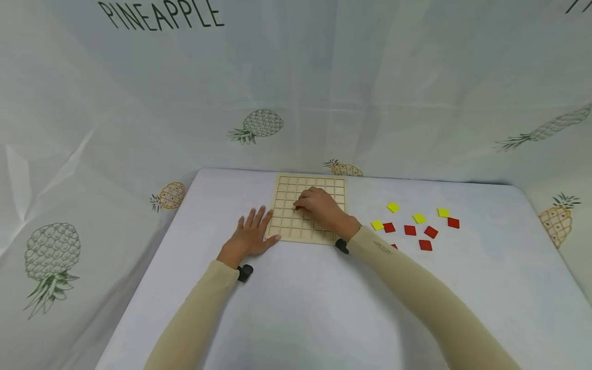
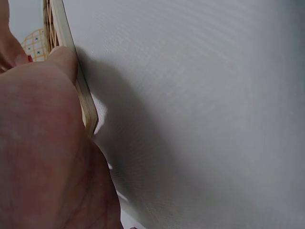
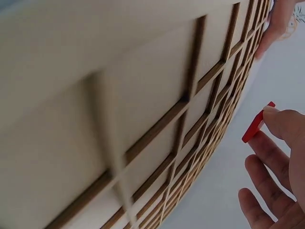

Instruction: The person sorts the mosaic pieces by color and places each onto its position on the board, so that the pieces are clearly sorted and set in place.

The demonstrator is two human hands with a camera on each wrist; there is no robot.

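A square wooden grid board (image 1: 287,223) with raised lines lies flat on the white table. Over its middle, my right hand (image 1: 322,208) pinches a red square tile (image 3: 255,125) between thumb and index finger; the other fingers are loosely bent. In the right wrist view the tile is held just above the board's cells. My left hand (image 1: 250,237) rests with spread fingers at the board's left edge, its thumb on the near left corner. The left wrist view shows the thumb (image 2: 64,59) against the board's rim (image 2: 86,105).
Right of the board lie loose tiles: several red ones, such as a red tile (image 1: 425,245), and several yellow ones, such as a yellow tile (image 1: 393,207). One red tile is partly hidden by the right sleeve (image 1: 393,257). Behind the table (image 1: 296,308) hangs a pineapple-print sheet (image 1: 416,103).
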